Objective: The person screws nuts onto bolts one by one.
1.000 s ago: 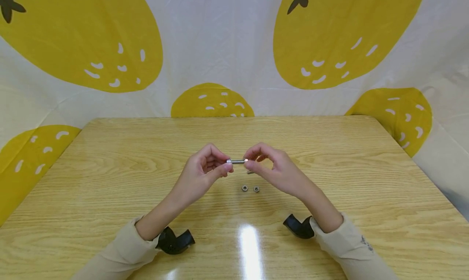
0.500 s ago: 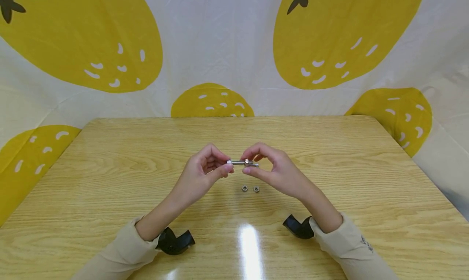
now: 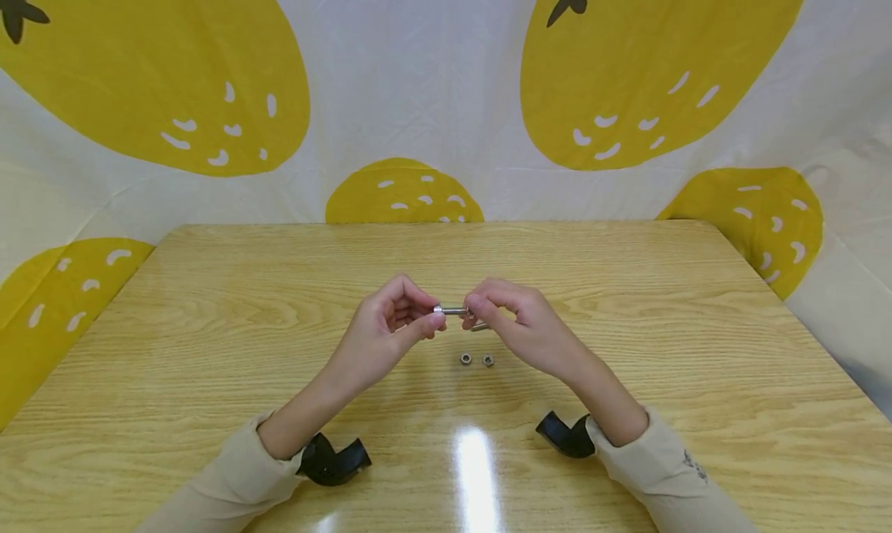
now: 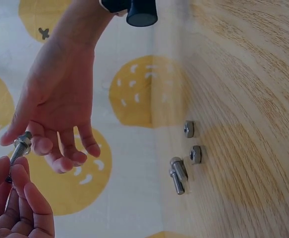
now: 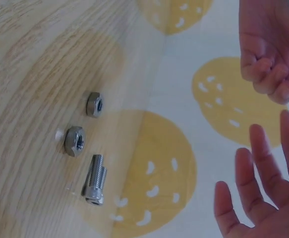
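Above the table, my left hand [image 3: 383, 328] pinches the head end of a silver bolt [image 3: 454, 311] between thumb and fingers. The bolt lies roughly level, its threaded shank pointing right. A hex nut [image 4: 23, 143] sits on the shank near its far end, seen in the left wrist view. My right hand [image 3: 526, 324] has its thumb and index finger at either side of this nut, pinching it; its other fingers spread loosely. In the head view the right fingertips mostly cover the nut.
Two loose hex nuts [image 5: 75, 141] rest on the wooden table [image 3: 279, 269] below the hands. Near them lie two more bolts [image 5: 95, 181], side by side, partly hidden by the right hand in the head view. A patterned cloth [image 3: 418, 91] hangs behind the table.
My right thumb and fingers have come off the nut, exposing it and the bolt's end, then closed over it again with the thumb higher. My left hand stays still.
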The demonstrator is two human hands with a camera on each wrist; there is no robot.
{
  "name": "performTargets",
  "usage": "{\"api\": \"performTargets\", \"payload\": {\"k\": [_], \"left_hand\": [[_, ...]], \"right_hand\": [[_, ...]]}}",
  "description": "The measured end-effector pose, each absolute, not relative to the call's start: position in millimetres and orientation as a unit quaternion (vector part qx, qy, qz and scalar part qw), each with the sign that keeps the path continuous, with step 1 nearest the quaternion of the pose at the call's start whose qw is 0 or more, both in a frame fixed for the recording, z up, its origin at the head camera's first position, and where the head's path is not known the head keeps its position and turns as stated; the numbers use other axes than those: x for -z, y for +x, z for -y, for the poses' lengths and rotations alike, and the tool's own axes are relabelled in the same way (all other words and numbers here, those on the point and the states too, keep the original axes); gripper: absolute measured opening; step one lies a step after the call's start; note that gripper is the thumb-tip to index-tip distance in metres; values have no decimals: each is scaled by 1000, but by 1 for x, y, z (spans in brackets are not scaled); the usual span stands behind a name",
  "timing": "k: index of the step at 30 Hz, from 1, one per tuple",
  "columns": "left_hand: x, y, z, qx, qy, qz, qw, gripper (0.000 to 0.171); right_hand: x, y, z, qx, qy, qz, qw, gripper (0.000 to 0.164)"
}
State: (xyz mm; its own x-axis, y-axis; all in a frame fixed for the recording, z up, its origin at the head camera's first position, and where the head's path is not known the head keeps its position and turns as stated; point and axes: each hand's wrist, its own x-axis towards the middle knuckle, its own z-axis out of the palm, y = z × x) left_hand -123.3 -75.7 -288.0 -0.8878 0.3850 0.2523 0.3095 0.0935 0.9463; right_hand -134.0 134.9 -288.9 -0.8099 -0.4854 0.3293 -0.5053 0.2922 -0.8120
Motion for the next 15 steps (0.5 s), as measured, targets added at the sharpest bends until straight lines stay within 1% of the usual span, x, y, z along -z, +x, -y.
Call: {"api": "performTargets", "payload": {"k": [2,4,6,10,15], "left_hand": [[288,-123,76,-631,235,-739,31,15],[288,-123,76,-631,235,-739,31,14],[288,-123,76,-630,234,-740,32,14],[288,-123,76,-629,230,-742,32,14],[288,-123,76,-632,228,-740,35,14]], "right_hand": [[288,-133,-136,-505,298,810,-2,29],[288,-133,-137,-492,290,821,-4,26],[287,-132,-138,-485,291,825,-1,23],[285,-132,-138,-492,316,811,17,27],[285,-132,-138,-504,328,799,21,23]]}}
